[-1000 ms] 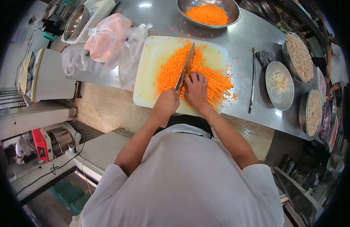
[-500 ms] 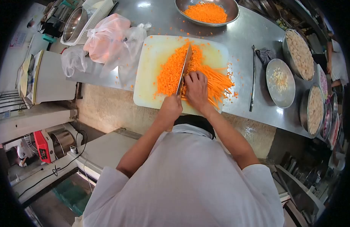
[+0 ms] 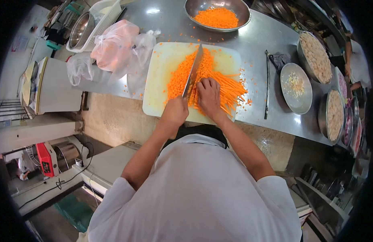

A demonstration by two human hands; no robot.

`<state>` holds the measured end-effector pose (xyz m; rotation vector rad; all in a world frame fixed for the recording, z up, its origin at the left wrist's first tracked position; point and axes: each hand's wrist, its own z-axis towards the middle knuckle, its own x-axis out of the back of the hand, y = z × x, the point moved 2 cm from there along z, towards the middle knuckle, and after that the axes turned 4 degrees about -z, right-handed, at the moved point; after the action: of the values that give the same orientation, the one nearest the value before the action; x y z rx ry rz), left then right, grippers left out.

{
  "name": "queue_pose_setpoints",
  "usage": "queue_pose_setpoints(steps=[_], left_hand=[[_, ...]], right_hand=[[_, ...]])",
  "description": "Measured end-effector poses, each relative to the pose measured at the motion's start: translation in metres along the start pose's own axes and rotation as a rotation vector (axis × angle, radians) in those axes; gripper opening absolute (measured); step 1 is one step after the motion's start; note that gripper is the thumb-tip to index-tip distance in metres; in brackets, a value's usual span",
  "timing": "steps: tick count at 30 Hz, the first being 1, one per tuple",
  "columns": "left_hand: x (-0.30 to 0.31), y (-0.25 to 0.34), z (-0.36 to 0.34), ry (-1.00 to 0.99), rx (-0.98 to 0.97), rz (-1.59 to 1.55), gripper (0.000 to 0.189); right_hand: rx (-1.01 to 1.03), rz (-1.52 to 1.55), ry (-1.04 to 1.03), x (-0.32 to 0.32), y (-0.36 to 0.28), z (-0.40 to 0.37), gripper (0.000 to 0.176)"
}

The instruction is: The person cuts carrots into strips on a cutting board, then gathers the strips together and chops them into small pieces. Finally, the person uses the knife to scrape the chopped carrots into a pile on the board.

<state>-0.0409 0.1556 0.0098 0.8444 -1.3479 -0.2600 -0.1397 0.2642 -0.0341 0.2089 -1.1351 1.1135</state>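
My left hand (image 3: 175, 112) is closed round the handle of a broad kitchen knife (image 3: 192, 74). Its blade points away from me, across the carrots on a white cutting board (image 3: 153, 86). Beside the blade, my right hand (image 3: 209, 97) presses down on a bundle of carrot strips (image 3: 231, 88) with fingers curled; the fingertips are partly hidden. Finely diced carrot (image 3: 179, 78) is heaped left of the blade, and more lies around its far end. The strips fan out to the right of my right hand.
A metal bowl of diced carrot (image 3: 216, 29) stands beyond the board. Plastic bags (image 3: 114, 48) lie to the left. On the right are a thin dark rod (image 3: 267, 86), a bowl with chopped bits (image 3: 289, 97) and bowls of pale food (image 3: 317, 60). A red machine (image 3: 45, 159) stands lower left.
My left hand and the knife handle have shifted left, and more of the blade's flat side shows. My right hand stays on the strips. The whole view has moved slightly.
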Motion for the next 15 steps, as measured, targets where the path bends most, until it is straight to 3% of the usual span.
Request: queue_pose_setpoints(steps=[3, 5, 9, 13, 14, 15], left_hand=[[-0.008, -0.008, 0.0, 0.014, 0.059, 0.044, 0.032], [0.009, 0.008, 0.02, -0.134, 0.168, -0.048, 0.031], [0.027, 0.01, 0.0, -0.055, 0.103, 0.03, 0.03], [0.016, -0.007, 0.018, -0.119, 0.13, 0.03, 0.028], [0.026, -0.002, 0.019, -0.13, 0.114, 0.012, 0.027], [0.034, 0.002, 0.023, -0.139, 0.094, -0.003, 0.027]], right_hand=[[-0.009, 0.028, 0.014, 0.005, -0.002, 0.002, 0.022], [-0.004, 0.049, 0.025, 0.01, -0.001, 0.002, 0.024], [-0.044, 0.15, 0.079, 0.02, 0.018, 0.02, 0.02], [-0.137, 0.047, 0.159, 0.02, 0.05, 0.04, 0.023], [-0.134, 0.045, 0.158, 0.013, 0.062, 0.039, 0.023], [-0.147, 0.04, -0.005, -0.004, 0.08, 0.034, 0.024]])
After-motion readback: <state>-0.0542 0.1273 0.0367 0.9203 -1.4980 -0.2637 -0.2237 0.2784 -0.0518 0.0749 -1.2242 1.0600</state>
